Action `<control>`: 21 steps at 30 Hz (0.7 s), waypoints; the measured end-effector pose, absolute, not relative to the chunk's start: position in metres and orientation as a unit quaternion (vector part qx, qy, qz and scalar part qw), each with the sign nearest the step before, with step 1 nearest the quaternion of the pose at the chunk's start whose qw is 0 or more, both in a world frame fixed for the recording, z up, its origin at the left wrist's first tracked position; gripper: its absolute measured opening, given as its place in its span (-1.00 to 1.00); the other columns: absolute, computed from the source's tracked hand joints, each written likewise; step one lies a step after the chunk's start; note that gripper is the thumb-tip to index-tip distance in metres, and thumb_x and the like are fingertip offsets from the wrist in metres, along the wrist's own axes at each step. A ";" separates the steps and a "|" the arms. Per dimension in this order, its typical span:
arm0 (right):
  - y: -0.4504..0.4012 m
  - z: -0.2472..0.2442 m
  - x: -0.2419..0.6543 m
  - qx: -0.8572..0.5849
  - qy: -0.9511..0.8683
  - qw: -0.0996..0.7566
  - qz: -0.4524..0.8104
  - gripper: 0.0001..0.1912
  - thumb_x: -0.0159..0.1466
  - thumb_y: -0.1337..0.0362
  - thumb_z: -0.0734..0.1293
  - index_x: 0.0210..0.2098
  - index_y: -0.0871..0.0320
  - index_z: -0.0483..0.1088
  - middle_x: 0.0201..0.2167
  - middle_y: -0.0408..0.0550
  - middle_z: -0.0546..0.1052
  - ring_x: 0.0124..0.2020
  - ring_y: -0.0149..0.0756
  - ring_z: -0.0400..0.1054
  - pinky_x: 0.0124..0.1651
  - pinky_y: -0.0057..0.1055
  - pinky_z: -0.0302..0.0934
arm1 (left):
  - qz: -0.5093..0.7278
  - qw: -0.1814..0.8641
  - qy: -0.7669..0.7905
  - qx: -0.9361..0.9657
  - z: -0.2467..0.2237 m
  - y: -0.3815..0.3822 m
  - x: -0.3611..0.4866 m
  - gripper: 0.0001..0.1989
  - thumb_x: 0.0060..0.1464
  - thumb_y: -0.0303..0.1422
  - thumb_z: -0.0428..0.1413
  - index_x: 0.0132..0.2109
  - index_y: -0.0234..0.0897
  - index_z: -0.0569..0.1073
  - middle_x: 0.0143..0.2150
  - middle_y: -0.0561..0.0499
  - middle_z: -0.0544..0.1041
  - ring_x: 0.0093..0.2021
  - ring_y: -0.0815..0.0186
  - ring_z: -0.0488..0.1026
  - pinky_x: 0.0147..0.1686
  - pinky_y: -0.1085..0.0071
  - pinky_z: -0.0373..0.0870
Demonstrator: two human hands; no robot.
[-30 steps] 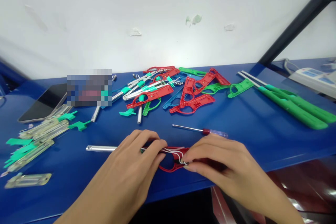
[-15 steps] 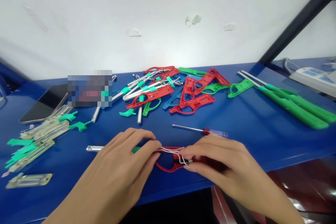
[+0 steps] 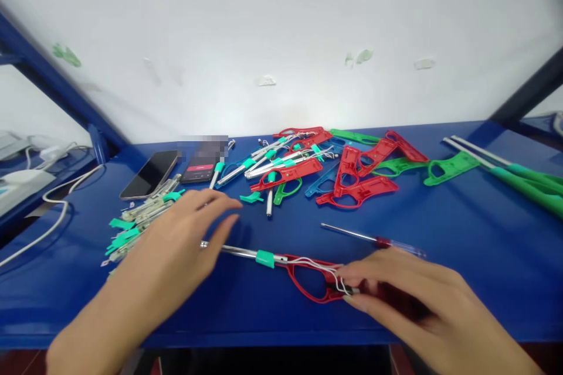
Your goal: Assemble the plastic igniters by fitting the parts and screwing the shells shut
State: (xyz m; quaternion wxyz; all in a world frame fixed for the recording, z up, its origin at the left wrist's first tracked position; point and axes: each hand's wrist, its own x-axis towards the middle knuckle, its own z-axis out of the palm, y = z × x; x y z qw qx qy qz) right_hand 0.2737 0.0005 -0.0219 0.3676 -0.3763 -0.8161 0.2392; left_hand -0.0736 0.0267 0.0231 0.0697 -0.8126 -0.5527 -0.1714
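Observation:
My right hand [image 3: 409, 287] pinches the handle end of a red lighter half-shell [image 3: 329, 276], lying on the blue table. Thin white wires [image 3: 308, 261] run along the shell to a small black part [image 3: 335, 288] by my fingertips. A silver lighter tube [image 3: 240, 252] with a green trigger piece [image 3: 265, 258] extends left from the shell. My left hand [image 3: 171, 246] hovers over the tube's far end, thumb and fingers apart, holding nothing visible. Beyond my right hand lies a screwdriver [image 3: 400, 246] with a clear and red handle.
Red half-shells [image 3: 369, 190], green and blue ones and silver tubes are piled at the back. Clear fuel tanks [image 3: 149, 211] with green pieces lie left, partly behind my left hand. Two phones [image 3: 152, 174] stand behind them. Green lighters [image 3: 528, 184] lie far right.
My left hand has let go of the lighter and moved left, uncovering the tube and green trigger. My right hand keeps its pinch. The camera view has turned left.

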 end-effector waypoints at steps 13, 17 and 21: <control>0.003 -0.021 0.271 -0.390 -0.829 0.350 0.193 -0.86 0.54 0.00 0.44 -0.07 -0.23 0.67 -0.20 -0.33 0.77 -0.28 -0.34 0.71 0.00 -0.46 0.59 | -0.110 0.151 -0.630 -0.754 0.015 0.040 -0.147 -0.71 0.45 -0.27 0.06 -0.10 -0.16 0.69 -0.13 -0.07 0.65 -0.08 -0.04 0.68 -0.13 0.14 0.60; 0.003 -0.021 0.271 -0.391 -0.827 0.350 0.201 -0.87 0.54 0.01 0.45 -0.08 -0.22 0.68 -0.22 -0.32 0.77 -0.29 -0.33 0.71 -0.05 -0.46 0.59 | -0.115 0.136 -0.620 -0.764 0.012 0.046 -0.153 -0.73 0.43 -0.13 0.16 -0.10 -0.13 0.69 -0.09 -0.08 0.70 -0.13 0.00 0.70 -0.27 0.21 0.56; 0.000 -0.025 0.272 -0.400 -0.820 0.346 0.218 -0.90 0.52 0.06 0.47 -0.06 -0.20 0.68 -0.18 -0.29 0.77 -0.23 -0.30 0.71 0.03 -0.43 0.58 | -0.144 0.133 -0.612 -0.766 0.018 0.048 -0.164 -0.73 0.40 -0.07 0.15 -0.18 -0.05 0.66 -0.22 0.02 0.70 -0.36 0.16 0.67 -0.47 0.35 0.44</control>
